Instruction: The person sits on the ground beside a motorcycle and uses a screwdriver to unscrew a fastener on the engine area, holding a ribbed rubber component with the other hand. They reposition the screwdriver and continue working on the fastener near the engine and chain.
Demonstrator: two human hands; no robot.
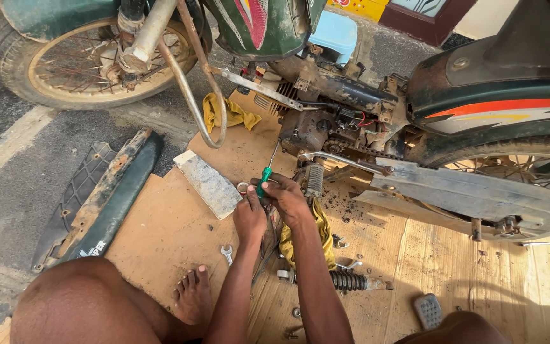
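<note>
My left hand [249, 215] and my right hand [286, 196] meet low in front of a motorcycle engine [316, 124]. A green-handled screwdriver [264, 178] stands between them, its shaft pointing up toward the engine; my left hand's fingers are closed around its handle. My right hand curls beside the handle, next to a coil spring [314, 179] that hangs under the engine. What the right hand grips is hidden by its fingers. A small round cap [242, 187] lies just left of my left hand.
Brown cardboard [179, 223] covers the ground under the motorcycle. On it lie a grey block [208, 183], a small wrench [226, 253], a shock spring [349, 281], yellow rags [232, 114] and a foot peg [428, 310]. A dark side panel [106, 197] lies left. My bare foot [193, 296] rests near the wrench.
</note>
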